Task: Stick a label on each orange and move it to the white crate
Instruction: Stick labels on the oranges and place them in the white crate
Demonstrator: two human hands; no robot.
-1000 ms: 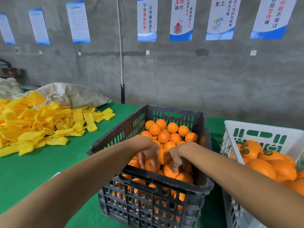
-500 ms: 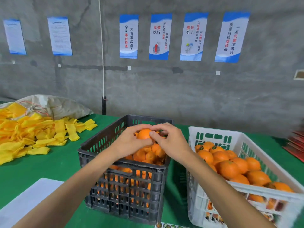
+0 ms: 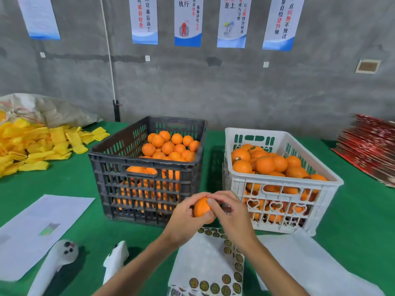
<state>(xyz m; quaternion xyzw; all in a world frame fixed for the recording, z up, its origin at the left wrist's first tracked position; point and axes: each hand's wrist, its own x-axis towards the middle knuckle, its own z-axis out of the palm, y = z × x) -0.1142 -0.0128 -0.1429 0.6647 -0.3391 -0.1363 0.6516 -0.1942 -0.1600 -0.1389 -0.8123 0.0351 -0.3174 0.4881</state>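
**Orange out of the black crate, now held over the sticker sheet**

A second ago both hands were down among the fruit in the black crate (image 3: 147, 167); half a second ago they had one orange raised above its rim. Now that orange (image 3: 202, 208) sits in front of the two crates, low over the label sheet (image 3: 208, 261) on the green table (image 3: 352, 221). The left hand (image 3: 181, 216) cups it from the left with fingers curled round the fruit. The right hand (image 3: 229, 212) closes on it from the right, its fingertips (image 3: 210, 201) pressed to the upper face. Whether a label lies under those fingertips cannot be told; none shows on the visible peel.

The pick is therefore done, and the work appears to be at the labelling step. The sheet below has round stickers left along its right edge and bottom row. The white crate (image 3: 284, 189), just to the right and already heaped with labelled oranges, is near at hand for the drop, which has not yet happened.
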